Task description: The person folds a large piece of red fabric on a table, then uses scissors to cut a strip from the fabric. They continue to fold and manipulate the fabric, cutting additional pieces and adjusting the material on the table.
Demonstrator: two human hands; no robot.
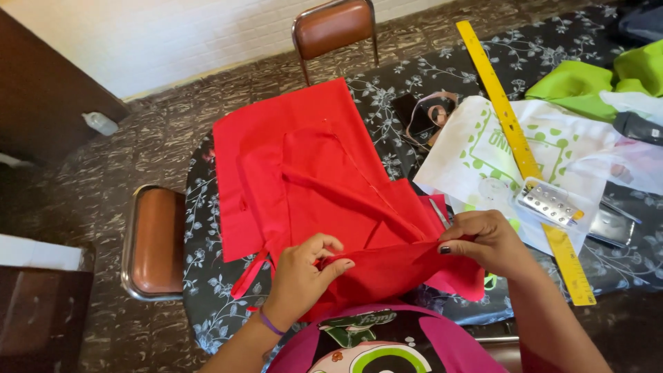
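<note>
A red fabric piece (304,173) lies spread on a table covered with a black floral cloth (414,83). My left hand (304,269) pinches a folded edge of the red fabric near me, with a purple band on its wrist. My right hand (483,242) grips the same fold further right, thumb and fingers closed on the cloth. A thin red strip (247,276) hangs off the fabric's left side.
A long yellow ruler (514,138) runs across a white printed bag (497,152). A clear box of pins (549,204), green fabric (594,79), small scissors (439,213) and a dark pouch (428,114) lie to the right. Brown chairs stand at the left (155,242) and far side (335,27).
</note>
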